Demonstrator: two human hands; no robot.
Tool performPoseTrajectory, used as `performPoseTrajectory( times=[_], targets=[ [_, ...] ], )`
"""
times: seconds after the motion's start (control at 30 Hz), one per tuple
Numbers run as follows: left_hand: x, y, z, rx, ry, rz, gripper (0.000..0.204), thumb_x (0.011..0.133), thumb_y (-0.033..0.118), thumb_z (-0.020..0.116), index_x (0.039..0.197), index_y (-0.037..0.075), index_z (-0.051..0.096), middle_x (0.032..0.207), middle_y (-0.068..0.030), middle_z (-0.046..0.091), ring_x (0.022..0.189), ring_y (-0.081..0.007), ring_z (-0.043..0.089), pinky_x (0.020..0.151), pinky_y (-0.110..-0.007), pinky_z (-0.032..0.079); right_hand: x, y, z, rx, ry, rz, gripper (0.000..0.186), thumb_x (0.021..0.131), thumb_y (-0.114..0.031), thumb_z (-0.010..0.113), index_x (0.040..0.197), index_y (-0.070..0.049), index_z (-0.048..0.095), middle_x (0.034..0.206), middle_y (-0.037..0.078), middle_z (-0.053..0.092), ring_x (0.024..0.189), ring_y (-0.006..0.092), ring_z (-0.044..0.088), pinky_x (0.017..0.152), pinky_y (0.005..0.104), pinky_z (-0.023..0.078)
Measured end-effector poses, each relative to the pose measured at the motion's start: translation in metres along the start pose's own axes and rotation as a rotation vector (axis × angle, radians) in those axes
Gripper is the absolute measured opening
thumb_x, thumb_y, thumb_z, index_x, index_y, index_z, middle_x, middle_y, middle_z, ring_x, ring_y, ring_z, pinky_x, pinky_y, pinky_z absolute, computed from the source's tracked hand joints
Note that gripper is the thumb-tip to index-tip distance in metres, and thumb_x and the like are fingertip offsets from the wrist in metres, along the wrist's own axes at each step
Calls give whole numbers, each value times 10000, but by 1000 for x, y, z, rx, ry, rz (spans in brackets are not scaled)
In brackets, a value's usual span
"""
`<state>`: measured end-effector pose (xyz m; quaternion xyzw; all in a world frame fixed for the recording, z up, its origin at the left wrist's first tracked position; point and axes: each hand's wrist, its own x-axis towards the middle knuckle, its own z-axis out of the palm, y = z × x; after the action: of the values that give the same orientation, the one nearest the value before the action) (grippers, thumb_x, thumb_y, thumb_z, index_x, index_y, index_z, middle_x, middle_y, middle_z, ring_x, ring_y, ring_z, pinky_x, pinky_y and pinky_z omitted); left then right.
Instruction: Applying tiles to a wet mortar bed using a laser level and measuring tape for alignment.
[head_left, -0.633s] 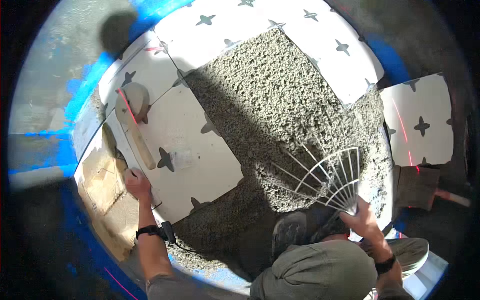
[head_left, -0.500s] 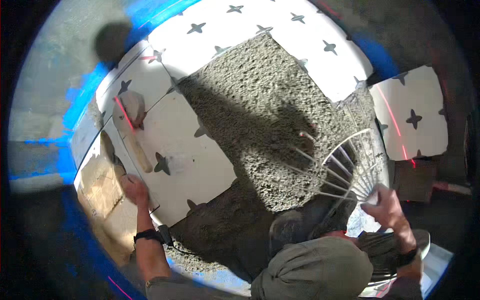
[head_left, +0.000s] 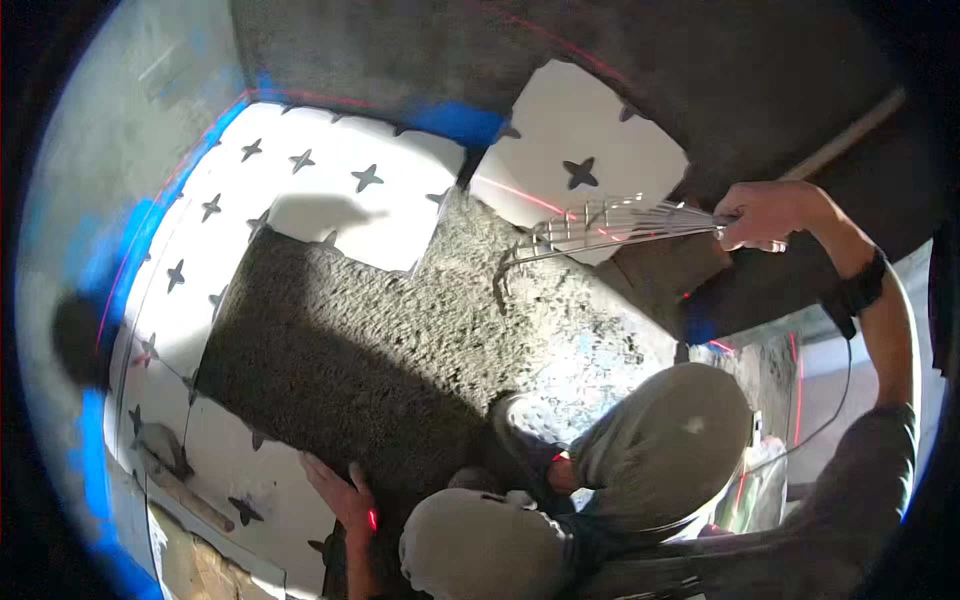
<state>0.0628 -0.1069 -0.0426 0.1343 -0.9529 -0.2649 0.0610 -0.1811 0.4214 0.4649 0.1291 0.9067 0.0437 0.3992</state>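
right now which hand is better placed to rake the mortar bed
Right. The right hand already grips the wire rake, its tines hanging over the mortar bed. The left hand is flat on a white tile, bracing.
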Motion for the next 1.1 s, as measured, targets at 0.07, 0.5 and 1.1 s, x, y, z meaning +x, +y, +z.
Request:
performPoseTrajectory(
  times=[0.07, 0.5, 1.1],
  targets=[
    [-23, 14, 11, 97, -43, 118, 912, 981, 285, 670, 1641, -79, 157, 1701, -340, 173, 1582, -503, 177, 1283, -599, 193, 21, 24, 13, -28, -56, 39, 238, 900, -252, 669, 867, -22, 720, 679, 65, 665, 560, 149, 633, 502, 341, 518],
    [-44, -13, -143, 20, 3, -123, 344, 1006, 272, 659, 1238, 17, 669, 1140, -224, 706, 1061, -433, 663, 932, -522, 529, 190, 79, 79, -270, 61, -51, 250, 925, -258, 670, 910, -13, 714, 794, 123, 712, 656, 267, 666, 627, 376, 546],
    [-28, 46, -143, 166, -249, -449, 162, 976, 152, 684, 900, 9, 683, 839, -222, 663, 815, -440, 651, 729, -512, 488, 245, 34, 60, -272, 1239, -526, 230, 963, -188, 659, 1076, 9, 697, 1003, 235, 737, 883, 389, 735, 787, 443, 563]
  ],
)
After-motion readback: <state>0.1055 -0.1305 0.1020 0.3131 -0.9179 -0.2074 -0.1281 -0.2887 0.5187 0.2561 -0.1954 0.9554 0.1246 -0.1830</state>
